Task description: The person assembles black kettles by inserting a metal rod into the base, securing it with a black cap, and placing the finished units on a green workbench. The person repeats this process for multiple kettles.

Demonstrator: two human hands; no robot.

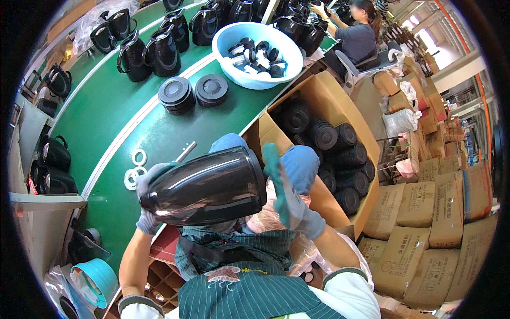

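Observation:
A glossy black jug body (207,186) lies on its side above my lap, its broad end toward the right. My left hand (149,178), in a grey glove, grips its narrower left end. Beside the broad end, my right hand (289,199) is held flat with fingers stretched, in a grey glove with a green palm; whether it touches the jug I cannot tell. White rings (139,157) lie on the green bench (114,212) near my left hand. Behind the jug a thin rod-like tool (186,151) shows in part. Two stacks of black discs (176,95) stand farther back.
A light blue basin (255,80) holds black and white parts. Several black jugs (162,53) line the bench's far side. An open cardboard box (332,204) with stacked black round parts sits at my right. Sealed cartons (419,204) are piled beyond. A co-worker (358,40) sits at the back right.

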